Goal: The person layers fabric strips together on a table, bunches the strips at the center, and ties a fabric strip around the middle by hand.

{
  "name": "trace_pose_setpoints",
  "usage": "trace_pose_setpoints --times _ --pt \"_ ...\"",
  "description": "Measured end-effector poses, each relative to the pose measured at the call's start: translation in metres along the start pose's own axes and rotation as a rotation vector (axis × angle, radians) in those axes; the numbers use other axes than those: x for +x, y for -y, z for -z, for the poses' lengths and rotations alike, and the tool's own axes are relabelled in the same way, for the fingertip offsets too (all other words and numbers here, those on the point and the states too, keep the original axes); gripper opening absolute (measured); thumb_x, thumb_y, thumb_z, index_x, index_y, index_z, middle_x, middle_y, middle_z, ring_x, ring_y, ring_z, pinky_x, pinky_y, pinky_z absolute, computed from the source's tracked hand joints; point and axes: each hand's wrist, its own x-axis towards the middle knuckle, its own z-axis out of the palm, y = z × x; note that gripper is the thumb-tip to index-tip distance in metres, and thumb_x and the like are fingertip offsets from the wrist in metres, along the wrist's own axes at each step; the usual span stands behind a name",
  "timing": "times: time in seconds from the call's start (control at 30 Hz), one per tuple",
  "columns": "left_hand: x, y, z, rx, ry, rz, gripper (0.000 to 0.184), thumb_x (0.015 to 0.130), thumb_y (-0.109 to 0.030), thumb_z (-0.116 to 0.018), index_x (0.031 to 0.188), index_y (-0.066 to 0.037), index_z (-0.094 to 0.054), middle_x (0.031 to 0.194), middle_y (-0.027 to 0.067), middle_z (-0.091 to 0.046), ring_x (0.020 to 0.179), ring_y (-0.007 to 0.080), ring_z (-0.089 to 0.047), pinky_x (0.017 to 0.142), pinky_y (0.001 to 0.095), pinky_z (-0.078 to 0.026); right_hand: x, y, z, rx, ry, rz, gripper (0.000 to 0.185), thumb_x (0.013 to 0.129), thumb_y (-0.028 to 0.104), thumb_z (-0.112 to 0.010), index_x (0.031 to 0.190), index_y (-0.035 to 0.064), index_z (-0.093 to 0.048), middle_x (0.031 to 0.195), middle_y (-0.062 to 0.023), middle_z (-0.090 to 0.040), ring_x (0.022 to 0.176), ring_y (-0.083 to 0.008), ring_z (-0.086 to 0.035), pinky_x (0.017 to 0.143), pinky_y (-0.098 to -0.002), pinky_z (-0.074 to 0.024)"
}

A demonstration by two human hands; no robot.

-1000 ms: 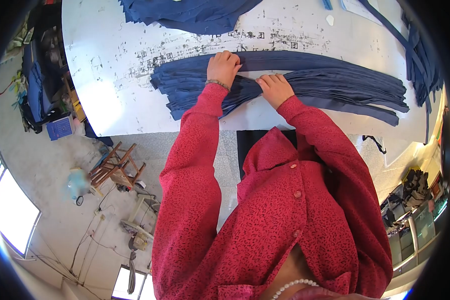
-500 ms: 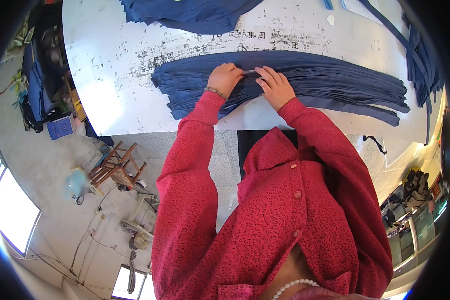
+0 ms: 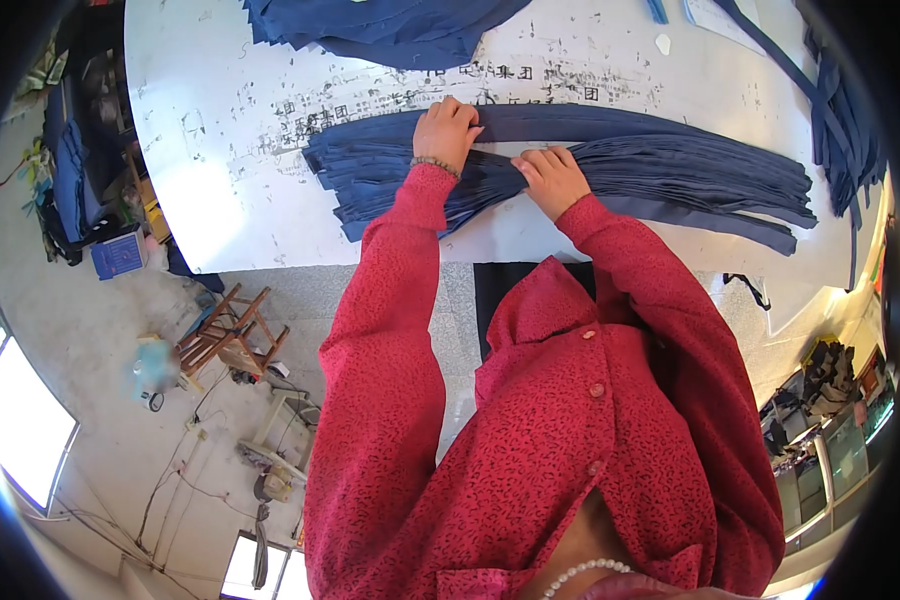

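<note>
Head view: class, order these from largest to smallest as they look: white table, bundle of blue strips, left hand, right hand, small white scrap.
1. White table
2. Bundle of blue strips
3. Left hand and right hand: too alike to rank
4. Small white scrap

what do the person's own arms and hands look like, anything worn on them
Both arms wear long, loose crimson fabric sleeves patterned with small dark flecks and narrowing toward the wrists. The left hand is ungloved, with a dark beaded bracelet at its wrist. The right hand is ungloved too.
</note>
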Motion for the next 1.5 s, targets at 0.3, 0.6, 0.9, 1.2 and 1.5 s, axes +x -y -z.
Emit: trace_pose_setpoints --times 0.3,0.6,0.9,1.2,1.5 --pt "-0.018 0.003 0.004 -0.166 0.039 -0.061 0.012 0.075 -0.011 -0.066 0.085 -0.009 -0.059 0.086 0.0052 -0.055 0.081 0.0259 -0.055 0.068 0.038 -0.044 -0.001 0.0 0.0 0.01 -0.002 0.001 0.024 0.082 0.011 -0.052 0.106 0.0129 -0.057 0.098 -0.0025 -0.055 0.092 -0.0207 -0.053 0.089 -0.0355 -0.039" --pt "-0.022 -0.001 0.016 0.022 0.156 -0.263 0.012 0.076 -0.015 -0.066 0.087 -0.012 -0.063 0.084 0.0039 -0.056 0.081 0.0247 -0.055 0.07 0.0376 -0.044 0.009 0.006 0.016 0.001 -0.082 -0.003 0.025 0.08 0.009 -0.053 0.105 0.0114 -0.057 0.115 -0.0043 -0.052 0.118 -0.0211 -0.045 0.095 -0.0371 -0.0372" --pt "0.005 0.008 0.002 -0.082 0.018 -0.008 0.017 0.075 -0.022 -0.068 0.088 -0.013 -0.062 0.089 0.0012 -0.057 0.089 0.0232 -0.055 0.076 0.0368 -0.043 0.001 -0.001 0.001 0.019 0.07 0.011 0.029 0.08 0.01 -0.053 0.108 0.0149 -0.057 0.111 -0.0038 -0.053 0.1 -0.0219 -0.051 0.093 -0.0375 -0.038" --pt "0.015 0.004 0.001 0.036 0.109 -0.052 0.018 0.074 -0.023 -0.069 0.085 -0.014 -0.059 0.086 0.001 -0.055 0.089 0.0222 -0.054 0.075 0.0366 -0.04 0.001 0.003 0.004 -0.005 0.066 0.044 0.029 0.08 0.013 -0.052 0.109 0.0176 -0.056 0.118 -0.0046 -0.049 0.108 -0.0216 -0.049 0.091 -0.0363 -0.0377" --pt "-0.004 0.003 0.006 -0.077 0.077 -0.171 0.014 0.077 -0.018 -0.065 0.089 -0.014 -0.06 0.082 0.0008 -0.058 0.079 0.0219 -0.056 0.074 0.0363 -0.039 0.003 0.001 0.006 0.028 0.01 0.044 0.029 0.081 0.012 -0.052 0.109 0.016 -0.055 0.121 -0.0047 -0.049 0.114 -0.0223 -0.046 0.096 -0.0392 -0.0361"
